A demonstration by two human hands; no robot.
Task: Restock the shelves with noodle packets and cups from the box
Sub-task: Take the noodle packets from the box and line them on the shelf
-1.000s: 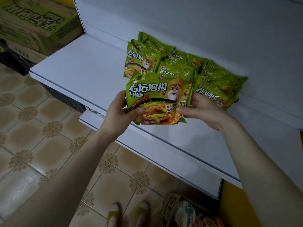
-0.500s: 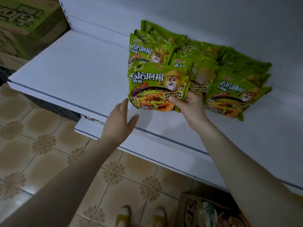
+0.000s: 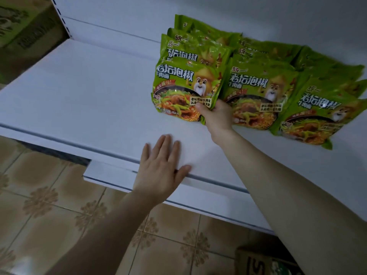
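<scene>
Right hand (image 3: 217, 118), fingers clamped on the front noodle packet (image 3: 185, 90); left hand (image 3: 161, 171) flat, fingers apart, on the shelf (image 3: 83, 92). Risk: released leaning, the packet may slide forward.

Your front packet (image 3: 186, 90) reads 老坛泡椒 in white, 牛肉面 beneath, with a label starting 老坛泡椒牛肉面. The packet behind (image 3: 190, 48) shows 统一. The next packet (image 3: 256, 90) repeats 统一 and 老坛泡椒. The box (image 3: 256, 262) below shows a lone "S".
</scene>
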